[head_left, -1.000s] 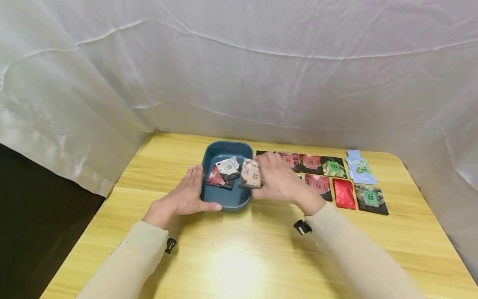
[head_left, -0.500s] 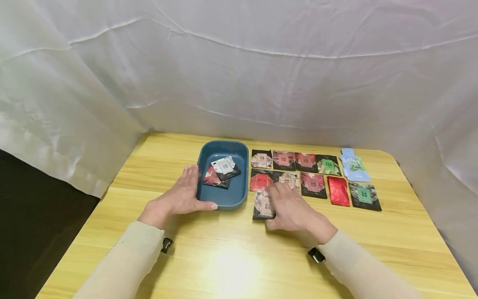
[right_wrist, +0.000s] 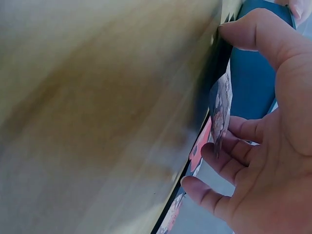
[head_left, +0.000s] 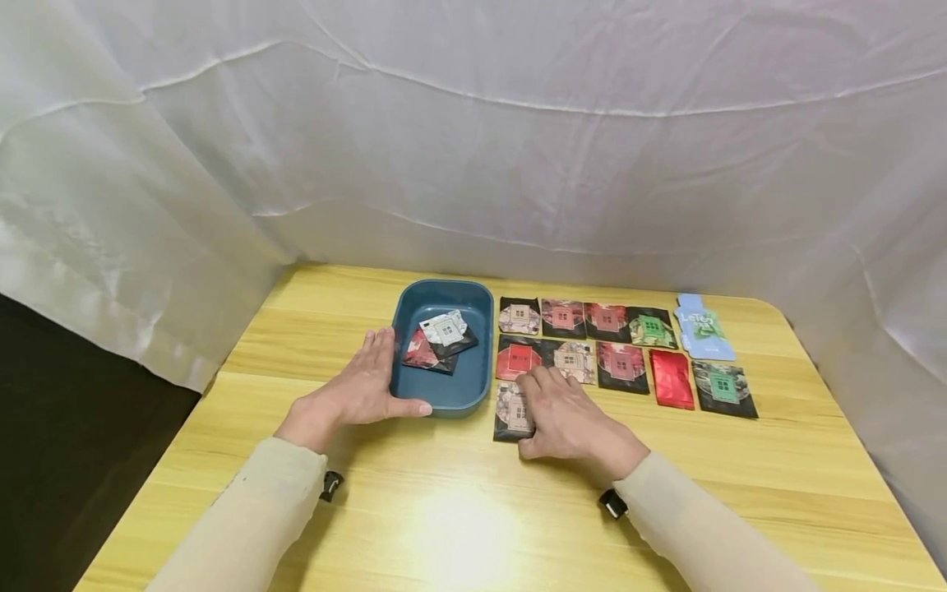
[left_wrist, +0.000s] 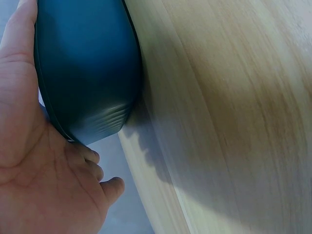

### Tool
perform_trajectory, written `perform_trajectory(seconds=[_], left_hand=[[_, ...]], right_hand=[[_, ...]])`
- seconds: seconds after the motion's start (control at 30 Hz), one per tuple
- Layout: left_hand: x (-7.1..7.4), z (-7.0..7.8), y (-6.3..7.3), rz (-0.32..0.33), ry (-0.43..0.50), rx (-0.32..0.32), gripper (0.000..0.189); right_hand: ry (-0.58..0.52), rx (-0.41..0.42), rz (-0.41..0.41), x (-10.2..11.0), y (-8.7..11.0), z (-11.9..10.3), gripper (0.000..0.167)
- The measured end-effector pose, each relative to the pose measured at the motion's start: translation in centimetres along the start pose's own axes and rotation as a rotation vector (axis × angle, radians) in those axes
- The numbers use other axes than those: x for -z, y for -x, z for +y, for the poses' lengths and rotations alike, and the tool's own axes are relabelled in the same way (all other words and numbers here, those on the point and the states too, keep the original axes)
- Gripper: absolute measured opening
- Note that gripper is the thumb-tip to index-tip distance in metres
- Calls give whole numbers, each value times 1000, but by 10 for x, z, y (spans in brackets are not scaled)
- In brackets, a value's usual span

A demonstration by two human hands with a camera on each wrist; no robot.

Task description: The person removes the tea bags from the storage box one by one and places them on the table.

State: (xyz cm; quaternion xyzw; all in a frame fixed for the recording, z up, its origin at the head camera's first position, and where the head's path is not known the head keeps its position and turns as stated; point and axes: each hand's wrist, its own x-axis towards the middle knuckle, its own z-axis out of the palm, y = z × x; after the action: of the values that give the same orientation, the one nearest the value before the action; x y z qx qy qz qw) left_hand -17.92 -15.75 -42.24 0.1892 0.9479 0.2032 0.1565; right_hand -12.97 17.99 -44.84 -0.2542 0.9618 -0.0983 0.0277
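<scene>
A dark sachet with a pale floral label [head_left: 513,411] lies on the table just right of a blue plastic box [head_left: 484,386]. My right hand [head_left: 571,419] holds this sachet by its edges, thumb at the near side and fingers at the far side; part of it is hidden under the hand. In the right wrist view the sachet [right_wrist: 222,107] shows between thumb and fingers. My left hand [head_left: 355,390] rests against the box's left wall, fingers straight, thumb along the front rim. Inside the box, a white-and-black sachet [head_left: 447,329] overlaps a red-and-black sachet [head_left: 420,355].
Two rows of sachets lie right of the box, among them a red-labelled sachet [head_left: 518,359], a plain red foil sachet [head_left: 672,380] and a green-labelled one [head_left: 723,388]. A light blue packet [head_left: 704,329] lies at the far right. A pale curtain [head_left: 518,181] hangs behind the table.
My right hand has carried the floral sachet out of the box, down to the table in front of the second row, then slightly left. The left hand stays at the box.
</scene>
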Motion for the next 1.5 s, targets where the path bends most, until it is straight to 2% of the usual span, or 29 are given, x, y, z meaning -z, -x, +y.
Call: perform_trajectory(seconds=[0.33, 0.57, 0.73, 0.87, 1.03, 1.13, 1.33, 1.5], left_hand=[[-1, -1, -1, 11, 17, -4, 148], [0, -2, 0, 9, 16, 1, 148], [2, -1, 0, -6, -1, 10, 149], [3, 3, -1, -12, -27, 6, 149], [1, 3, -1, 4, -50, 5, 148], [-1, 1, 0, 14, -61, 9, 148], [-1, 0, 1, 24, -126, 2, 149], [2, 2, 1, 26, -186, -8, 146]], right_hand=[[-1, -3, -30, 3, -2, 4, 88], [-10, -22, -51, 2, -2, 4, 106], [-20, -32, -68, 7, -4, 5, 110], [-15, -15, -52, 21, -9, 10, 105], [-3, 49, 46, 41, -32, 8, 87], [-8, 54, 69, 47, -52, -1, 79], [17, 56, -6, 45, -94, -30, 79], [153, 81, -72, 31, -120, -47, 78]])
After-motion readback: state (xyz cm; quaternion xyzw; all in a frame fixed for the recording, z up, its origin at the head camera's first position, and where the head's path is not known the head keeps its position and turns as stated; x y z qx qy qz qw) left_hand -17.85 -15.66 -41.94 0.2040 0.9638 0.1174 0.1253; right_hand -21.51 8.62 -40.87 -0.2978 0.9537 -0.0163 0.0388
